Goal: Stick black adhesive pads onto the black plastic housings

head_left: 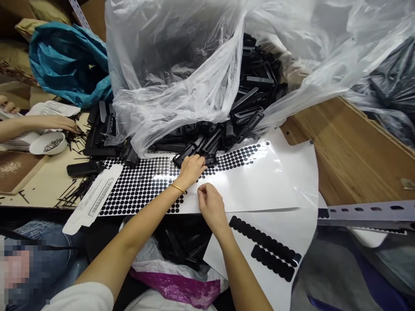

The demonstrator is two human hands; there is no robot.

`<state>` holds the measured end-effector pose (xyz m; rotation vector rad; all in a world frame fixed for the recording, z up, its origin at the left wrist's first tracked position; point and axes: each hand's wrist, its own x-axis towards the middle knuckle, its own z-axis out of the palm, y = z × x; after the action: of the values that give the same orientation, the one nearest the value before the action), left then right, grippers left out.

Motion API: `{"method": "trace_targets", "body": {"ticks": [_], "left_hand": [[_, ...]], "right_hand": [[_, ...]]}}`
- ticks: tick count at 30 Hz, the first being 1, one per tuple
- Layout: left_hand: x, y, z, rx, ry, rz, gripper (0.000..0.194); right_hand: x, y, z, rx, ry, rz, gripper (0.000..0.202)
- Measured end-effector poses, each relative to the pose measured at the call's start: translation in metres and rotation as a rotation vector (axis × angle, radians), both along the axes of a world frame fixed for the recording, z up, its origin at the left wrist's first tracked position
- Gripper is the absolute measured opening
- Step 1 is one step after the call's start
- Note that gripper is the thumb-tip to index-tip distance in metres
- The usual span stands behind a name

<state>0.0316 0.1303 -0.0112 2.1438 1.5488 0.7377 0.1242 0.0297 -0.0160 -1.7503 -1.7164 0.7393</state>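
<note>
A white sheet [256, 192] carries rows of small black round dots [139, 185] on its left part and along its upper edge. My left hand [192, 169], with a gold bangle at the wrist, reaches over the sheet, its fingers on a black plastic part [210, 160] at the edge of a pile. Just below and to the right, my right hand [209, 201] hovers over the sheet with thumb and forefinger pinched together; what they hold, if anything, is too small to name. Strips of larger black discs [266, 239] lie on another white sheet at the lower right.
Black parts [256, 95] spill from a clear plastic bag [194, 99] behind the sheet. A flat white carton [95, 198] lies left. Another person's hand [66, 123] is near a white bowl [48, 143]. A wooden board [350, 151] stands right.
</note>
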Motion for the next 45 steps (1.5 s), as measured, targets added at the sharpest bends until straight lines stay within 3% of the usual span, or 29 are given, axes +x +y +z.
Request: {"method": "trace_targets", "body": {"ticks": [3, 7, 10, 12, 15, 17, 21, 27, 35, 40, 45], "left_hand": [[-0.015, -0.009, 0.001, 0.012, -0.057, 0.053, 0.015], [-0.040, -0.035, -0.007, -0.142, -0.609, 0.207, 0.013], [-0.046, -0.053, -0.017, -0.243, -0.817, 0.247, 0.017], [-0.043, -0.062, -0.020, -0.345, -0.991, 0.250, 0.021], [-0.035, -0.074, -0.018, -0.605, -1.403, 0.238, 0.019], [-0.029, -0.081, -0.015, -0.751, -1.528, 0.249, 0.019], [-0.018, -0.096, -0.013, -0.882, -1.532, 0.268, 0.021], [-0.011, -0.108, -0.010, -0.873, -1.505, 0.199, 0.023], [-0.008, -0.115, -0.004, -0.821, -1.457, 0.226, 0.028], [-0.008, -0.115, -0.008, -0.742, -1.377, 0.185, 0.028], [-0.010, -0.113, -0.013, -0.848, -1.377, 0.120, 0.028]], "right_hand": [[-0.006, 0.012, -0.006, -0.008, -0.119, -0.037, 0.016], [-0.010, 0.029, -0.011, -0.060, -0.231, -0.045, 0.013], [-0.008, 0.036, -0.011, -0.117, -0.211, -0.052, 0.006], [-0.002, 0.036, -0.009, -0.119, -0.070, -0.061, 0.008], [0.006, 0.025, -0.003, -0.076, 0.319, -0.095, 0.015], [0.009, 0.014, 0.001, -0.078, 0.568, -0.105, 0.016], [0.007, -0.005, 0.004, -0.093, 0.778, -0.133, 0.016], [0.004, -0.013, 0.001, -0.057, 0.746, -0.208, 0.017], [0.000, -0.018, 0.004, 0.025, 0.532, -0.209, 0.014], [0.000, -0.019, 0.001, 0.075, 0.309, -0.166, 0.012], [0.019, -0.032, 0.005, 0.159, 0.136, -0.259, 0.009]]}}
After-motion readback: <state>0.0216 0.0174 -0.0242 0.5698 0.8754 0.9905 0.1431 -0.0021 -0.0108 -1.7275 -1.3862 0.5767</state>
